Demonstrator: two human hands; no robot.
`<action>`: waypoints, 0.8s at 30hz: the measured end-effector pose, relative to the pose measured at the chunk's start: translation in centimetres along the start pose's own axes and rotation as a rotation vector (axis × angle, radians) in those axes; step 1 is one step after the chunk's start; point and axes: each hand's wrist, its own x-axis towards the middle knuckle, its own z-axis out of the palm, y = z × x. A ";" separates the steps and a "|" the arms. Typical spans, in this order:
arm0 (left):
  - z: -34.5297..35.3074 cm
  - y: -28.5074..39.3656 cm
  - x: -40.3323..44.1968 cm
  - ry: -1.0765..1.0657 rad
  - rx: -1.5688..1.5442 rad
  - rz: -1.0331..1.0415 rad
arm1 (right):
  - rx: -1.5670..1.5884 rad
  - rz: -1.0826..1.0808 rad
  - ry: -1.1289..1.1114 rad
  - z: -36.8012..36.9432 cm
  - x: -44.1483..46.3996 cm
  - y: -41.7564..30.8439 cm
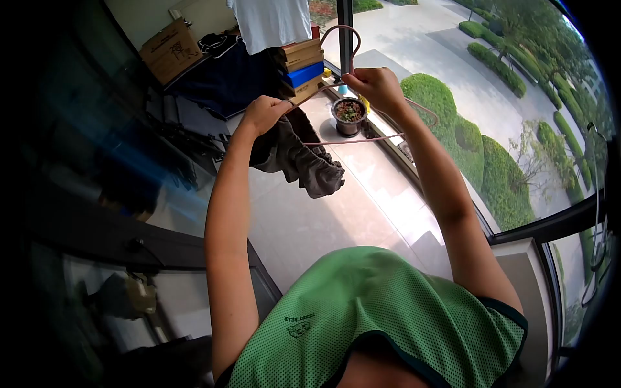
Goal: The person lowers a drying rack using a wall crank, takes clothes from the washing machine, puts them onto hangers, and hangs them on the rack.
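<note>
My right hand point(376, 89) is raised in front of me, its fingers closed on a thin pinkish clothes hanger point(375, 138) just below the curved hook. To the left, my left hand point(264, 115) pinches the edge of a dark grey-brown garment point(294, 152) with a gathered, elastic-looking end. One side of the hanger reaches into the garment near my left fingers. The garment droops below that hand, bunched and folded; its exact kind is unclear.
A potted plant point(349, 116) stands on the floor by the window. Stacked boxes point(303, 64), a hanging white shirt point(270, 22) and a cardboard box point(170, 50) are at the back. A dark-framed door point(174, 249) is on the left; hedges point(469, 142) show outside.
</note>
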 end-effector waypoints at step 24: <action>-2.1 5.0 -3.3 0.117 -0.097 0.288 | 0.244 -0.075 -0.669 15.0 -11.6 9.3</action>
